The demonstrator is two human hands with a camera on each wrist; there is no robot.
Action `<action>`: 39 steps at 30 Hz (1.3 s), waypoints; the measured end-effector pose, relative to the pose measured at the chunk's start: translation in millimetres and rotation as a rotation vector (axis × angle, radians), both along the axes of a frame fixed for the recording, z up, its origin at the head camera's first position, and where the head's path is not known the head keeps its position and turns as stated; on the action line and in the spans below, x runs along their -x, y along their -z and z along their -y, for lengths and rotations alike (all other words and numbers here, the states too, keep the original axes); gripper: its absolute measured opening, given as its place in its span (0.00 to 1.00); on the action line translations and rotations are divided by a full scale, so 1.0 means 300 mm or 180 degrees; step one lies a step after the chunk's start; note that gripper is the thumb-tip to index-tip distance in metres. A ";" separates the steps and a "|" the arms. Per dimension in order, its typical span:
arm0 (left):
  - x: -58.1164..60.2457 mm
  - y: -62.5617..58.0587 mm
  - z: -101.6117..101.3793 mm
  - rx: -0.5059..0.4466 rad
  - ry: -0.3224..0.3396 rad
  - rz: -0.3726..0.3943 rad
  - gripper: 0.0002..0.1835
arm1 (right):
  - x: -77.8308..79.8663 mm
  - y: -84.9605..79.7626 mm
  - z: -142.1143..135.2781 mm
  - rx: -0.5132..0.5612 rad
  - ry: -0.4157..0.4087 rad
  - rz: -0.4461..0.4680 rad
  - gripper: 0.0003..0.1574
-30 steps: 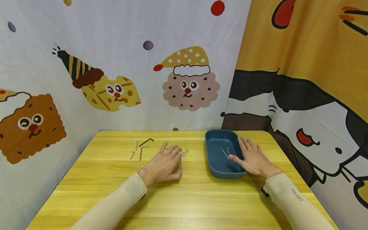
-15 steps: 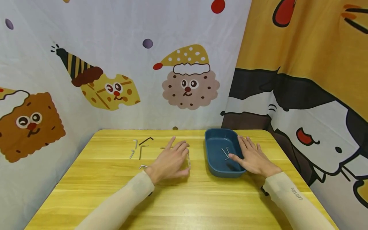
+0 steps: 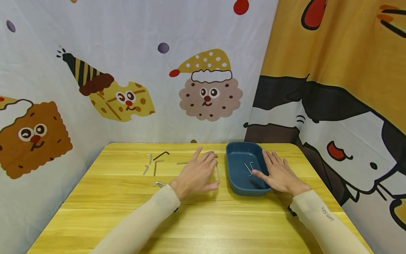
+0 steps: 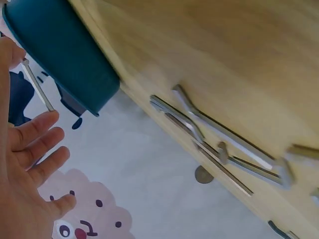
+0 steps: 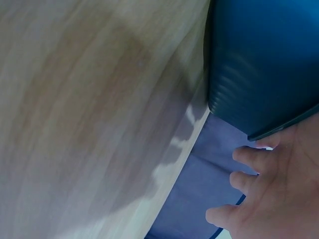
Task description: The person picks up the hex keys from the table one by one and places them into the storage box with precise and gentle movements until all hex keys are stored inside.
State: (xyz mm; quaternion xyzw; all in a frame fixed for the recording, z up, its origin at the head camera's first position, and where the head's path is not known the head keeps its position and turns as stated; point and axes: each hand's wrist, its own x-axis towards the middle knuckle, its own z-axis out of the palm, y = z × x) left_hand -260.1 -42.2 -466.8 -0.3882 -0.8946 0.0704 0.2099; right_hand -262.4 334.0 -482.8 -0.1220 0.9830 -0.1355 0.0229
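My left hand pinches a silver hex key between thumb and a fingertip, its other fingers spread. In the left wrist view the hex key spans from thumb to finger. Just right of it stands a blue plastic bin, with a couple of hex keys lying inside. My right hand rests along the bin's right rim, fingers straight outside and thumb over the edge. From the right wrist view, the fingers of the right hand lie beside the bin's wall.
Several more hex keys lie on the wooden table: a black one, a long L-shaped one, and a bunch near my left cuff. Another sits behind the left hand. A printed curtain hangs behind the table.
My left hand has moved right toward the bin, carrying the hex key off from the others. The right hand and the bin have stayed in place.
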 end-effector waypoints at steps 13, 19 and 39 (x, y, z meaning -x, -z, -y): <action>0.026 -0.047 -0.107 0.0037 -0.0063 0.0063 0.40 | -0.001 0.001 -0.003 -0.0019 -0.0010 -0.0031 0.74; 0.043 -0.061 -0.149 -0.0082 -0.0067 0.0203 0.36 | -0.001 0.000 -0.003 -0.0042 -0.0013 -0.0029 0.74; 0.111 -0.098 -0.227 -0.0011 -0.0177 0.0465 0.38 | -0.002 -0.005 0.002 -0.0066 -0.0038 -0.0061 0.72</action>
